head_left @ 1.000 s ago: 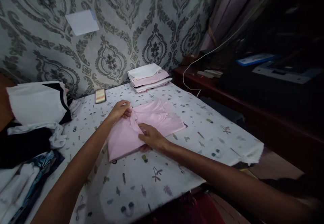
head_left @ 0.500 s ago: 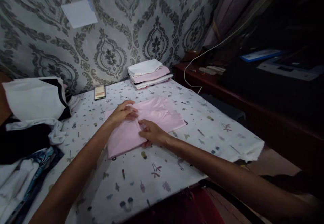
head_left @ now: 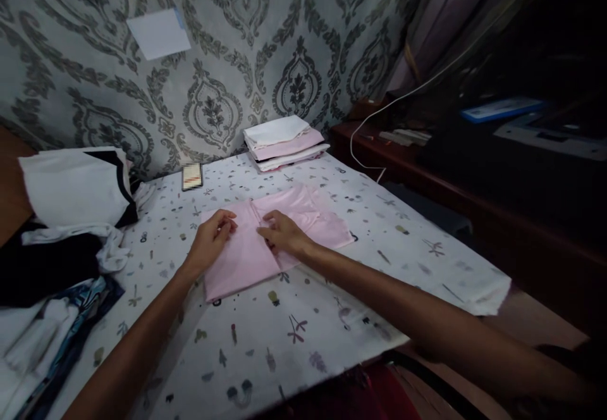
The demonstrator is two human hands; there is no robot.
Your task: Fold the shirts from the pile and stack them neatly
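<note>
From my end, the left hand [head_left: 211,235] has drawn back toward the left part of the pink garment [head_left: 244,259], away from the right hand's fingertips, where it was half a second ago. The right hand [head_left: 284,235] stays close to the same fold. I see the left fingers loosely curled, thumb apart, with no cloth between them. The right thumb and fingers stand a narrow gap apart at the fold; the view is dim there, so I can't tell whether they pinch fabric. The pink garment lies folded flat on the printed white tablecloth [head_left: 190,360], in front of a stack of folded clothes [head_left: 284,143]. A pixelated, phone-like item [head_left: 192,177] lies left of that stack, and a clothes pile [head_left: 73,189] fills the far left.
</note>
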